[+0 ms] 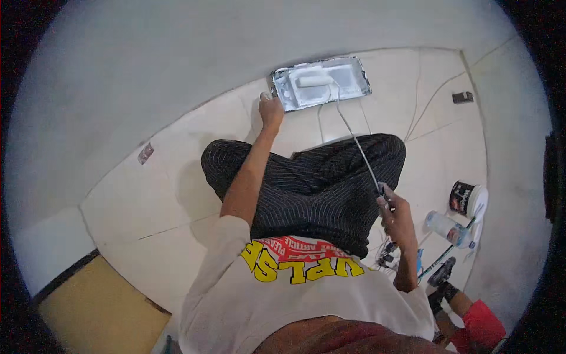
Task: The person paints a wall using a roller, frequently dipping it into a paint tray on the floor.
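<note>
A paint tray [349, 84] smeared with white paint lies on the tiled floor against the wall, beyond my crossed legs. My left hand [270, 109] grips the tray's left edge near its front corner. In the tray rests a paint roller [314, 81], its white sleeve lying across the left half. The roller's long metal rod [360, 148] runs back over my right knee. At its near end my right hand [395, 210] is closed around the handle, most of which the fingers hide.
To the right are a paint bucket [464, 199], a clear plastic bottle [449, 228] and a thin pole [442, 263]. A person's leg [460, 303] shows at lower right. Cables [415, 110] cross the floor near a small dark box [462, 97]. A stained scrap [146, 152] lies left.
</note>
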A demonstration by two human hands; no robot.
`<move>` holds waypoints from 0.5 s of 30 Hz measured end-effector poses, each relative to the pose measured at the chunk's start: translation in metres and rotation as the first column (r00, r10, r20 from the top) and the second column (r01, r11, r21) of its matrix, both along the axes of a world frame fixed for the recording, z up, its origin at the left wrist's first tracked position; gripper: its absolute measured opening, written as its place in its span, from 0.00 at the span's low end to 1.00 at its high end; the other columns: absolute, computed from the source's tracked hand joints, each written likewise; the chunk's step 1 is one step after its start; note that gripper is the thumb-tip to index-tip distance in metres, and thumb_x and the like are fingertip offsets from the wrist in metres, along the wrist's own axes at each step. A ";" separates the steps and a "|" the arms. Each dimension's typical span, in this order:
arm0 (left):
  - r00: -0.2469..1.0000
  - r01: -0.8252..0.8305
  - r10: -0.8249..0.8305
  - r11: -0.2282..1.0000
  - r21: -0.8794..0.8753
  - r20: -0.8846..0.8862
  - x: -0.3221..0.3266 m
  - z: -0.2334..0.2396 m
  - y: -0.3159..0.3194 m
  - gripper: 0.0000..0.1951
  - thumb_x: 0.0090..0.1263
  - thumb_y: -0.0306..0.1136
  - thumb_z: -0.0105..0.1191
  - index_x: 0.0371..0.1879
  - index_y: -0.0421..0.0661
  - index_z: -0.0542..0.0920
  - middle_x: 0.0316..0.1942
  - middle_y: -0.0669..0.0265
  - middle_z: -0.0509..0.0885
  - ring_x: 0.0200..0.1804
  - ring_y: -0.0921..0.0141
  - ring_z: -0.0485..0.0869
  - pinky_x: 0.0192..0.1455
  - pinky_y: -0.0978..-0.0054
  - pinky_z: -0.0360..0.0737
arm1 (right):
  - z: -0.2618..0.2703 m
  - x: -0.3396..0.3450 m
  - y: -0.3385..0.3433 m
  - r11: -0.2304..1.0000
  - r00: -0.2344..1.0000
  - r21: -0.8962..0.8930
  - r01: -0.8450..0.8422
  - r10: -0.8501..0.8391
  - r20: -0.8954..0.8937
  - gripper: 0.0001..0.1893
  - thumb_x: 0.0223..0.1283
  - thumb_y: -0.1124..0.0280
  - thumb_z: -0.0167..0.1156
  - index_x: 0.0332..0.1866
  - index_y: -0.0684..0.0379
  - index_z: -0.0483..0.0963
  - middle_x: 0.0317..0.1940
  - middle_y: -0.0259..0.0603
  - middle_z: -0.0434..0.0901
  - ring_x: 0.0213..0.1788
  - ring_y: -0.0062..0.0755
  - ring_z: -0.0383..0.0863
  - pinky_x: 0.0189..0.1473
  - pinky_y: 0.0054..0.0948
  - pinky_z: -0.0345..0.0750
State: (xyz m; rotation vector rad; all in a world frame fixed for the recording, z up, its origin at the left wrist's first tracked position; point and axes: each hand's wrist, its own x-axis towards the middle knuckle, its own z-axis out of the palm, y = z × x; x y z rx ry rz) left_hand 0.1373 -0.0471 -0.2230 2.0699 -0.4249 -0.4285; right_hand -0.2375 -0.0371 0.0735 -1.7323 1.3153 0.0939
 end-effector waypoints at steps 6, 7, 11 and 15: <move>0.928 -0.014 -0.017 0.997 -0.081 -0.372 -0.015 0.000 -0.027 0.25 0.71 0.40 0.49 0.63 0.41 0.69 0.47 0.52 0.80 0.49 0.65 0.81 0.31 0.65 0.83 | -0.028 0.009 0.003 0.995 0.999 -0.100 0.002 0.002 0.042 0.18 0.71 0.72 0.49 0.62 0.65 0.69 0.31 0.57 0.80 0.31 0.40 0.81 0.39 0.32 0.77; 0.896 0.011 -0.017 1.000 -0.017 -0.443 -0.031 0.036 -0.033 0.25 0.70 0.40 0.50 0.63 0.40 0.69 0.48 0.52 0.80 0.50 0.66 0.81 0.32 0.66 0.84 | -0.046 0.003 0.006 0.995 1.000 -0.103 0.018 -0.016 0.023 0.18 0.71 0.72 0.49 0.62 0.65 0.69 0.31 0.57 0.80 0.31 0.40 0.81 0.39 0.32 0.77; 0.902 -0.007 0.000 1.000 -0.015 -0.432 -0.017 0.017 -0.024 0.22 0.68 0.36 0.54 0.59 0.41 0.74 0.45 0.55 0.81 0.43 0.68 0.83 0.33 0.68 0.84 | -0.061 0.020 0.017 0.978 0.998 -0.209 -0.004 0.018 0.065 0.19 0.71 0.71 0.50 0.62 0.68 0.69 0.30 0.47 0.77 0.30 0.28 0.75 0.38 0.28 0.75; 0.988 0.001 -0.030 0.982 -0.187 -0.154 -0.009 -0.028 -0.020 0.21 0.64 0.30 0.58 0.58 0.43 0.75 0.42 0.59 0.83 0.34 0.70 0.83 0.30 0.69 0.85 | -0.057 0.034 0.020 0.976 1.000 -0.215 -0.021 0.019 -0.010 0.19 0.69 0.75 0.50 0.64 0.68 0.68 0.32 0.53 0.79 0.29 0.28 0.74 0.37 0.29 0.75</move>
